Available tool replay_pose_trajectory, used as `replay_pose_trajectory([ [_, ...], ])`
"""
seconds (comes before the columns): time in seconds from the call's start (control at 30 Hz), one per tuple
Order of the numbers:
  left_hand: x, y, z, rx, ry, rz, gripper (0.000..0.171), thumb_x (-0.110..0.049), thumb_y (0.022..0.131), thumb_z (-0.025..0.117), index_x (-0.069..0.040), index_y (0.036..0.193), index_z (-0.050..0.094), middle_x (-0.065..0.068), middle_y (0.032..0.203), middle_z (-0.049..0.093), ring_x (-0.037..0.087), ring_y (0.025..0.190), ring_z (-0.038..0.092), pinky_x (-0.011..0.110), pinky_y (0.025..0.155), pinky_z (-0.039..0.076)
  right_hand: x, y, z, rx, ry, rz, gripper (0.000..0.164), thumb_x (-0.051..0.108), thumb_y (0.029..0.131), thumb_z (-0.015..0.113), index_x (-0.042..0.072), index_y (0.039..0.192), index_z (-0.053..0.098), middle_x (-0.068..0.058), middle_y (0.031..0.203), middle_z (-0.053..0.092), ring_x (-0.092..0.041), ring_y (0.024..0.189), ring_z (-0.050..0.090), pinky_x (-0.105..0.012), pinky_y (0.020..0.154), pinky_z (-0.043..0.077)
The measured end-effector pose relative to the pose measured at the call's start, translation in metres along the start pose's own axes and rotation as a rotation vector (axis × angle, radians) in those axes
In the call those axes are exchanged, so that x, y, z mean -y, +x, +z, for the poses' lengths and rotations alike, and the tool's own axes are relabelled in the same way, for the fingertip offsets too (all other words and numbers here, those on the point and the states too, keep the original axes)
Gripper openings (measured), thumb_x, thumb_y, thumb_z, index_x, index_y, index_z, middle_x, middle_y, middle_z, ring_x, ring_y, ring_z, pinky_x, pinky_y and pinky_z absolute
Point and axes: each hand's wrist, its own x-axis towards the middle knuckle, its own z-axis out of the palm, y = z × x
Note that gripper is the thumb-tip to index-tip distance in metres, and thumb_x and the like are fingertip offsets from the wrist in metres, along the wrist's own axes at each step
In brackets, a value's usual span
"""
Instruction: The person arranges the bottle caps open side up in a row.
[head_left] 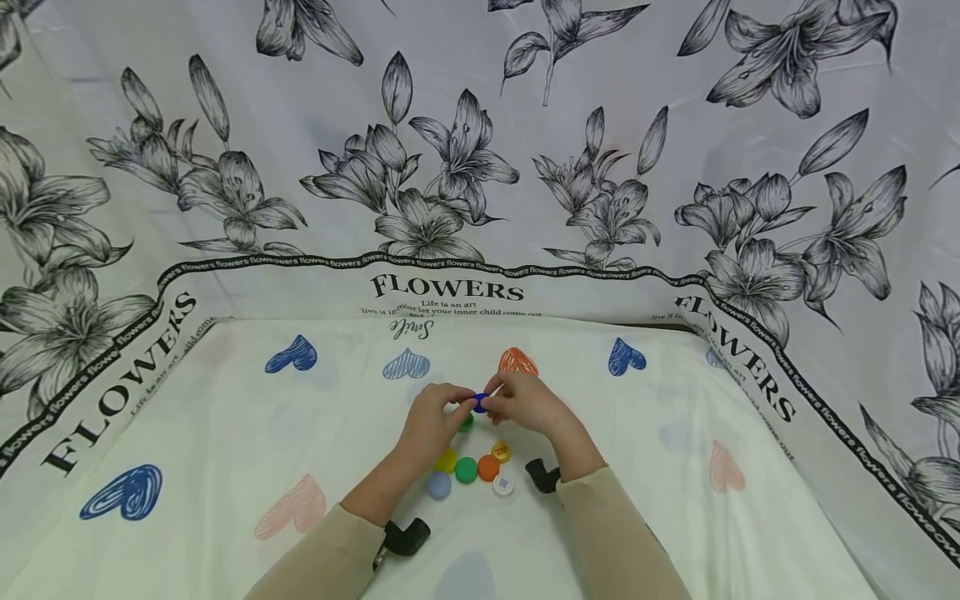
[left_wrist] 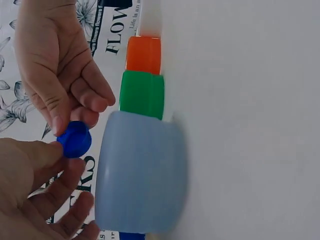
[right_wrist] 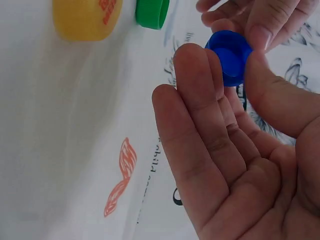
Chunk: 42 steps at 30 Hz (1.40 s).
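Observation:
A small dark blue bottle cap [head_left: 481, 403] is held up between the two hands at the middle of the head view. My left hand [head_left: 432, 421] pinches its left side with thumb and fingertips. From the other side, my right hand [head_left: 528, 404] grips it between thumb and index finger; its other fingers extend past the cap [right_wrist: 230, 58] in the right wrist view. The cap's hollow side shows in both wrist views. Close below the hands sits a green cap [head_left: 467, 423], partly covered by the left hand.
Nearer the body, several caps form a loose cluster: yellow [head_left: 447, 461], green [head_left: 466, 470], orange [head_left: 488, 467], printed yellow [head_left: 501, 451], white [head_left: 503, 485] and light blue [head_left: 438, 485]. White cloth with hearts covers the table [head_left: 615, 508]. A flowered curtain [head_left: 480, 167] hangs behind.

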Motion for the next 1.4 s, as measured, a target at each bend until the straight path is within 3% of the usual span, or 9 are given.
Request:
replay_pose_trajectory([
  [0.23,0.004,0.001,0.006,0.128,0.217,0.024,0.022,-0.018,0.095,0.075,-0.011,0.114,0.079,0.004,0.114,0.065,0.029,0.114,0.050,0.043,0.097,0.046,-0.002,0.001,0.004,0.008,0.049,0.169,0.012,0.013,0.100,0.069,0.002,0.097,0.069,-0.009,0.078,0.071,-0.018,0.066,0.069,-0.031,0.068,0.059],
  [0.4,0.003,-0.002,0.008,0.163,0.400,0.109,0.031,-0.027,0.093,0.076,-0.012,0.120,0.077,0.010,0.130,0.060,0.039,0.127,0.044,0.053,0.105,0.041,-0.005,0.002,0.008,0.018,0.043,0.194,0.012,0.009,0.100,0.067,-0.001,0.100,0.073,-0.010,0.076,0.072,-0.017,0.065,0.070,-0.030,0.065,0.059],
  [0.53,0.005,-0.001,0.007,0.173,0.471,0.129,0.034,-0.030,0.093,0.076,-0.012,0.121,0.076,0.013,0.133,0.059,0.040,0.128,0.044,0.055,0.105,0.040,-0.006,0.005,0.011,0.012,0.046,0.195,0.013,0.007,0.100,0.067,-0.003,0.106,0.072,-0.010,0.077,0.072,-0.017,0.065,0.069,-0.030,0.065,0.059],
  [0.73,0.006,0.000,-0.004,0.204,0.471,0.117,0.043,-0.029,0.092,0.077,-0.011,0.130,0.071,0.013,0.130,0.061,0.038,0.126,0.046,0.055,0.105,0.040,-0.005,0.005,0.012,0.012,-0.040,0.174,0.021,0.009,0.097,0.070,-0.001,0.116,0.070,-0.005,0.082,0.070,-0.016,0.069,0.068,-0.029,0.067,0.055],
  [0.9,0.009,-0.002,-0.036,0.288,0.391,-0.039,0.051,-0.018,0.091,0.074,-0.012,0.140,0.061,0.009,0.121,0.063,0.029,0.112,0.052,0.049,0.098,0.045,-0.002,0.002,0.011,0.046,-0.149,0.144,0.031,0.010,0.095,0.073,0.001,0.125,0.069,-0.005,0.089,0.069,-0.017,0.075,0.064,-0.032,0.073,0.053],
  [1.0,0.015,-0.006,-0.055,0.350,0.320,-0.130,0.049,-0.006,0.088,0.072,-0.010,0.135,0.063,0.008,0.110,0.065,0.025,0.099,0.056,0.046,0.091,0.050,0.010,0.003,0.014,0.027,-0.234,0.106,0.038,0.009,0.094,0.073,0.004,0.131,0.065,-0.006,0.096,0.068,-0.018,0.081,0.062,-0.037,0.077,0.054],
  [1.1,0.022,-0.010,-0.063,0.418,0.284,-0.184,0.043,0.000,0.085,0.074,-0.012,0.125,0.065,0.005,0.100,0.062,0.024,0.090,0.056,0.044,0.087,0.051,0.030,0.006,0.021,0.032,-0.307,0.046,0.036,0.007,0.093,0.073,0.007,0.128,0.067,-0.005,0.102,0.066,-0.020,0.087,0.060,-0.040,0.082,0.053],
  [1.27,0.029,-0.013,-0.054,0.417,0.332,-0.112,0.029,-0.006,0.084,0.080,-0.014,0.109,0.068,0.000,0.085,0.058,0.021,0.081,0.052,0.042,0.080,0.046,0.054,0.008,0.048,0.092,-0.428,-0.035,0.025,0.004,0.088,0.076,0.012,0.112,0.076,-0.001,0.102,0.068,-0.018,0.087,0.056,-0.035,0.083,0.052],
  [1.4,0.028,-0.015,-0.047,0.375,0.342,-0.040,0.019,-0.011,0.085,0.082,-0.012,0.099,0.070,-0.003,0.078,0.057,0.019,0.076,0.050,0.041,0.075,0.041,0.056,0.008,0.071,0.063,-0.618,-0.052,0.012,0.009,0.088,0.079,0.009,0.098,0.073,0.001,0.085,0.063,-0.016,0.073,0.053,-0.028,0.068,0.049],
])
